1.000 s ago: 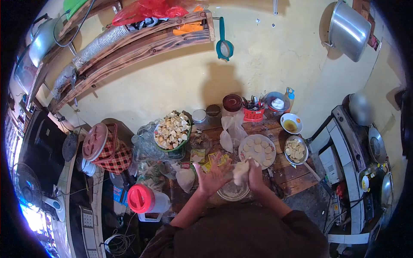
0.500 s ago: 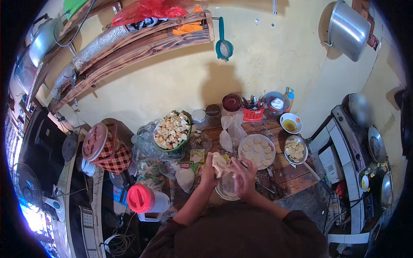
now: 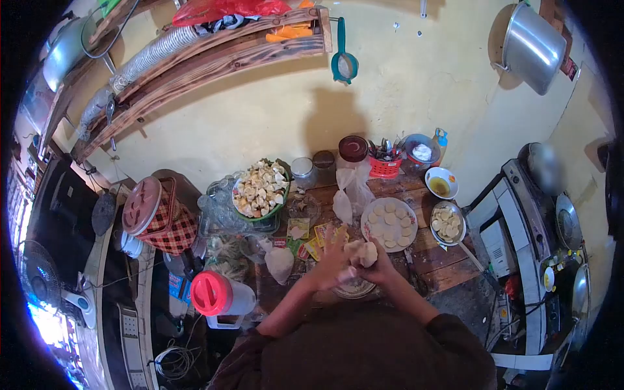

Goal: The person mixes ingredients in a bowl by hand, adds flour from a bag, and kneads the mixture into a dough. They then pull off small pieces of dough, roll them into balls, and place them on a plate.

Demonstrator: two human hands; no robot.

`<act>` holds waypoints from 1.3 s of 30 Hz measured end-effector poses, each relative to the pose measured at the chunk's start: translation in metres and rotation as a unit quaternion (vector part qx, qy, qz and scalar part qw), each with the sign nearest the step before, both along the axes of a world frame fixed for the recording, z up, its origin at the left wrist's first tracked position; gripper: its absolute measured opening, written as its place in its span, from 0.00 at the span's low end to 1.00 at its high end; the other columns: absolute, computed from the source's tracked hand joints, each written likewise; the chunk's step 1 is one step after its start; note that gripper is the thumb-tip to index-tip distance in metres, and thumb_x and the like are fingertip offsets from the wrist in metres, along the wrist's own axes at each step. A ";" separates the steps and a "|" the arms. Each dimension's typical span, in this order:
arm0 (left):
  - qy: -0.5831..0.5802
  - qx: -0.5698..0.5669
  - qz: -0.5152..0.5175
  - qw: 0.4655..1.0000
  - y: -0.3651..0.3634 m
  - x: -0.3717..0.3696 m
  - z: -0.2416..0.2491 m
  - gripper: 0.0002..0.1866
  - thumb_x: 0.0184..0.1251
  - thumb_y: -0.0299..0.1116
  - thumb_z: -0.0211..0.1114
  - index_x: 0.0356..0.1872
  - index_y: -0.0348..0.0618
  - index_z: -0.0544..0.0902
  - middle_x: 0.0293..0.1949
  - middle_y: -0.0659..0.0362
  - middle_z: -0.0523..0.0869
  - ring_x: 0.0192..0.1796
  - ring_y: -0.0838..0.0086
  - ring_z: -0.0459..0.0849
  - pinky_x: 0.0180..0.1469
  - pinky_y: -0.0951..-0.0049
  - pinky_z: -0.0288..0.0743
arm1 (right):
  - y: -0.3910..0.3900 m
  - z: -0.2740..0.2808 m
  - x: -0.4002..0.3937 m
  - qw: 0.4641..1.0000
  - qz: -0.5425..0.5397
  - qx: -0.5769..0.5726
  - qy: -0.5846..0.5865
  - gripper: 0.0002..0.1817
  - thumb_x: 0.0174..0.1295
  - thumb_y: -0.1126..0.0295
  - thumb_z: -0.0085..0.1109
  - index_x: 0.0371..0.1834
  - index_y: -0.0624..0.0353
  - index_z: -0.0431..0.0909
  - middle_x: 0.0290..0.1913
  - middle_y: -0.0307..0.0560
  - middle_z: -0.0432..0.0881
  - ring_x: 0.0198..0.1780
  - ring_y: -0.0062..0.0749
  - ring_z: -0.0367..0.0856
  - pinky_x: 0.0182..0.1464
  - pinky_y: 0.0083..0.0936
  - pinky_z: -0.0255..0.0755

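Note:
A pale lump of dough (image 3: 365, 254) rests in my right hand (image 3: 385, 265), whose fingers are wrapped round its side. My left hand (image 3: 327, 265) is just left of the dough with its fingers spread apart and slightly blurred. Below both hands, a round plate or bowl (image 3: 354, 289) is partly covered by them. Beyond my right hand stands a white plate (image 3: 390, 243) bearing several flat dough rounds. To its right, a pan (image 3: 462, 235) holds several more pale pieces.
Left of my hands are a plastic bag (image 3: 279, 263) and a pitcher with a red lid (image 3: 209, 294). Farther back stand a green bowl of chopped pieces (image 3: 278, 211), a red cutlery basket (image 3: 385, 169) and a bowl of yellowish liquid (image 3: 453, 186). A stove is at the right.
The dough has passed from my left hand to my right hand. My left hand has opened, and its fingers have spread. The camera view has shifted slightly.

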State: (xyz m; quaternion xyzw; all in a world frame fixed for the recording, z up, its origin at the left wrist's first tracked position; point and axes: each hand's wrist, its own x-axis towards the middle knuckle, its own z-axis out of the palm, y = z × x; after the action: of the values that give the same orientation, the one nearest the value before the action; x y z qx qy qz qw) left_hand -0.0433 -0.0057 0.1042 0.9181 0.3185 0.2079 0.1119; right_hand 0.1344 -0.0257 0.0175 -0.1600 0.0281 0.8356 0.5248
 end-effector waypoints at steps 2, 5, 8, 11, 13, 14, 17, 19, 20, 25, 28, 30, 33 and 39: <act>-0.163 -0.161 -0.036 0.973 0.021 -0.013 -0.002 0.41 0.61 0.65 0.39 0.58 0.35 0.67 0.60 0.45 0.66 0.66 0.58 0.59 0.67 0.61 0.47 | 0.006 -0.041 0.015 0.999 0.003 0.012 -0.039 0.25 0.59 0.48 0.47 0.48 0.58 0.71 0.41 0.49 0.78 0.42 0.39 0.78 0.36 0.29 0.75; -0.321 -0.381 -0.002 0.867 0.027 -0.026 0.000 0.39 0.61 0.62 0.46 0.59 0.34 0.66 0.57 0.46 0.71 0.63 0.60 0.65 0.65 0.63 0.53 | -0.006 -0.014 0.007 0.866 -0.119 -0.038 -0.484 0.26 0.60 0.51 0.48 0.50 0.64 0.68 0.43 0.54 0.77 0.43 0.43 0.78 0.40 0.34 0.75; -0.270 -0.420 0.093 0.861 0.037 -0.028 -0.046 0.33 0.60 0.53 0.56 0.57 0.34 0.68 0.54 0.47 0.73 0.60 0.62 0.69 0.62 0.64 0.59 | -0.009 -0.010 -0.006 0.578 -0.188 0.072 -0.791 0.28 0.60 0.56 0.51 0.54 0.69 0.65 0.46 0.60 0.76 0.47 0.46 0.77 0.49 0.38 0.71; -0.180 -0.353 0.144 0.907 0.036 -0.026 -0.092 0.30 0.57 0.45 0.63 0.55 0.36 0.69 0.51 0.47 0.76 0.57 0.63 0.72 0.59 0.66 0.64 | -0.011 -0.037 -0.010 0.354 -0.053 0.240 -0.902 0.29 0.56 0.58 0.55 0.57 0.66 0.64 0.50 0.60 0.74 0.50 0.48 0.75 0.55 0.39 0.66; -0.142 -0.314 0.162 0.925 0.034 -0.025 -0.122 0.29 0.55 0.42 0.65 0.55 0.37 0.69 0.50 0.47 0.77 0.56 0.62 0.74 0.58 0.66 0.65 | -0.011 -0.019 0.005 0.373 0.030 0.416 -0.828 0.28 0.54 0.59 0.56 0.57 0.62 0.67 0.47 0.59 0.76 0.47 0.47 0.77 0.51 0.36 0.69; -0.152 -0.345 0.154 0.913 0.036 -0.025 -0.145 0.29 0.55 0.41 0.64 0.56 0.37 0.68 0.50 0.47 0.76 0.55 0.61 0.74 0.57 0.66 0.66 | -0.010 -0.003 0.011 0.376 0.110 0.575 -0.718 0.27 0.52 0.60 0.57 0.56 0.59 0.69 0.44 0.57 0.77 0.44 0.47 0.78 0.47 0.33 0.71; -0.178 -0.344 0.153 0.909 0.030 -0.026 -0.176 0.29 0.55 0.38 0.63 0.56 0.35 0.67 0.49 0.45 0.77 0.53 0.58 0.76 0.56 0.64 0.67 | -0.010 0.051 0.010 0.484 0.156 0.372 -0.776 0.22 0.53 0.58 0.55 0.50 0.55 0.75 0.41 0.58 0.79 0.42 0.48 0.79 0.45 0.36 0.72; -0.192 -0.316 0.156 0.916 0.027 -0.019 -0.178 0.28 0.55 0.36 0.61 0.56 0.33 0.67 0.48 0.42 0.77 0.52 0.54 0.76 0.55 0.62 0.67 | -0.002 0.030 0.013 0.468 0.157 0.357 -0.793 0.22 0.52 0.57 0.55 0.47 0.59 0.76 0.38 0.60 0.79 0.41 0.48 0.80 0.44 0.37 0.72; -0.192 -0.324 0.184 0.908 0.026 -0.015 -0.176 0.26 0.56 0.34 0.59 0.56 0.33 0.67 0.48 0.42 0.77 0.52 0.54 0.76 0.55 0.62 0.67 | 0.004 0.016 0.013 0.452 0.157 0.344 -0.808 0.22 0.52 0.56 0.55 0.44 0.62 0.78 0.36 0.62 0.79 0.40 0.47 0.80 0.43 0.37 0.72; -0.205 -0.321 0.225 0.897 0.026 -0.013 -0.184 0.22 0.59 0.30 0.53 0.55 0.34 0.69 0.48 0.41 0.77 0.52 0.52 0.76 0.55 0.63 0.67 | 0.007 -0.056 -0.035 0.341 0.314 0.309 -0.831 0.24 0.51 0.54 0.55 0.40 0.68 0.77 0.37 0.64 0.79 0.41 0.51 0.79 0.46 0.39 0.71; -0.229 -0.322 0.196 0.898 0.025 -0.014 -0.170 0.20 0.59 0.30 0.53 0.53 0.33 0.71 0.47 0.42 0.78 0.51 0.52 0.76 0.55 0.63 0.67 | 0.000 -0.091 -0.062 0.307 0.202 0.304 -0.879 0.24 0.51 0.54 0.55 0.39 0.67 0.77 0.38 0.64 0.79 0.41 0.53 0.79 0.47 0.41 0.70; -0.215 -0.313 0.186 0.906 0.026 -0.015 -0.165 0.19 0.59 0.29 0.52 0.52 0.32 0.72 0.46 0.41 0.78 0.51 0.52 0.76 0.55 0.63 0.68 | -0.001 -0.096 -0.064 0.241 0.111 0.330 -0.906 0.24 0.51 0.53 0.55 0.39 0.66 0.78 0.39 0.64 0.79 0.42 0.54 0.78 0.47 0.42 0.70; -0.199 -0.310 0.210 0.906 0.027 -0.014 -0.176 0.19 0.59 0.29 0.53 0.51 0.32 0.72 0.46 0.40 0.78 0.51 0.52 0.76 0.54 0.62 0.68 | 0.003 -0.065 -0.055 0.395 0.292 0.242 -0.836 0.24 0.48 0.54 0.56 0.39 0.65 0.78 0.39 0.64 0.79 0.42 0.53 0.78 0.48 0.42 0.70; -0.198 -0.278 0.251 0.906 0.022 -0.007 -0.172 0.19 0.58 0.29 0.54 0.51 0.32 0.72 0.41 0.40 0.79 0.46 0.48 0.77 0.51 0.58 0.69 | 0.009 -0.042 -0.030 0.396 0.277 0.322 -0.814 0.27 0.41 0.55 0.61 0.42 0.62 0.77 0.40 0.62 0.79 0.44 0.52 0.78 0.50 0.42 0.69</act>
State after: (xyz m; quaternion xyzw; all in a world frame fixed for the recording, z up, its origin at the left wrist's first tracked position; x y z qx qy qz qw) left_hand -0.0504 0.0163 -0.0683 0.6797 0.5543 0.3092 0.3676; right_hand 0.1044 -0.0169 -0.0248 -0.5825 -0.7296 0.3547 0.0506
